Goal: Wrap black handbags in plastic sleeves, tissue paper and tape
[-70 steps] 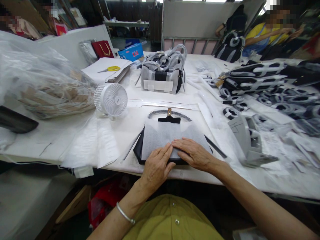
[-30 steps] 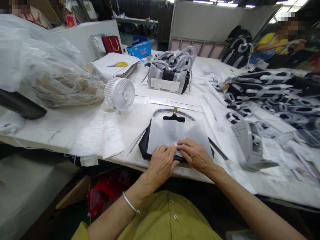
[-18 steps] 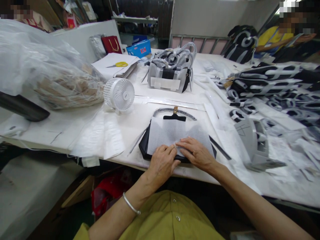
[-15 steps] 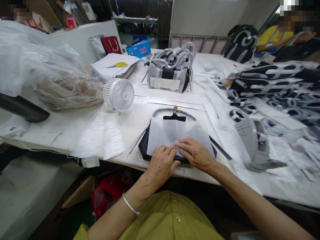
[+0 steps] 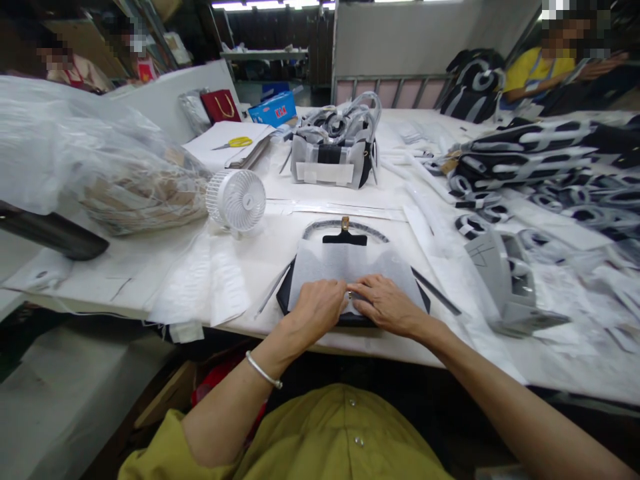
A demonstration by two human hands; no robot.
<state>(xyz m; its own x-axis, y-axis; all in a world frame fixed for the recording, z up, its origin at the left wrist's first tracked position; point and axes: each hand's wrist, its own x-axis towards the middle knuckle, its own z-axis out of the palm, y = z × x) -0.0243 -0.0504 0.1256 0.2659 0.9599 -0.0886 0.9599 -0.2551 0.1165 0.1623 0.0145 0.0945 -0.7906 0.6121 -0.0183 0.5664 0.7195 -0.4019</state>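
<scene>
A black handbag (image 5: 284, 293) lies flat at the table's near edge, with a thin whitish-grey sheet (image 5: 327, 263) over its front. A black tab with a gold clasp (image 5: 345, 225) sticks out above the sheet, inside the wrapped, curved handle (image 5: 320, 228). My left hand (image 5: 323, 300) is closed, fingers curled down on the lower sheet; whatever they pinch is hidden. Beside it, my right hand (image 5: 383, 301) rests on the sheet with fingers spread, thumb apart from the index finger. A small metal piece (image 5: 350, 295) shows between the two hands.
A small white fan (image 5: 236, 200) and a clear plastic bag of brown stuffing (image 5: 150, 193) stand left. Behind is a wrapped handbag (image 5: 333, 153); yellow scissors (image 5: 239, 142) lie on papers. A grey tape dispenser (image 5: 510, 287) and piled wrapped straps (image 5: 540, 160) are right. People sit farther back.
My left hand has curled more and shifted slightly up on the sheet, its thumb now tucked from sight. My right hand stays nearly in place. The view has tilted up a little.
</scene>
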